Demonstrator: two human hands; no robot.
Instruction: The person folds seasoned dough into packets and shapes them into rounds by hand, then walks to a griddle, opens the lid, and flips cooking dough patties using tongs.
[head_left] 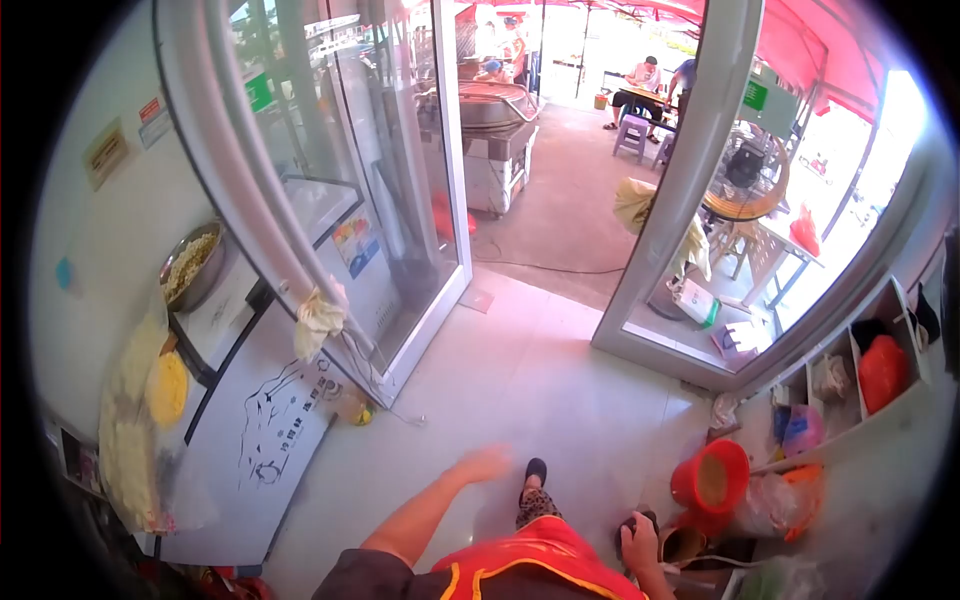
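From my remote station I see the pale floor (530,370), then 1 red bucket (686,482) at right. My left grip (485,464) blurs above the floor, its spread unreadable; my right grip (641,545) overlaps 1 dark thing (622,535) near the bucket, whether held I cannot tell.

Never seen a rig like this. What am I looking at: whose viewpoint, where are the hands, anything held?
No machine here: one camera worn on a person's head looks forward and down. Along the bottom you see their red garment with yellow trim. Their bare left hand is blurred; nothing shows in it. Their bare right hand is at a small dark object; I can't tell whether it is held. Ahead, pale metal-framed glass doors open onto brownish paving. A silver metal bowl of pale bits stands at left, a round red plastic bucket at right.
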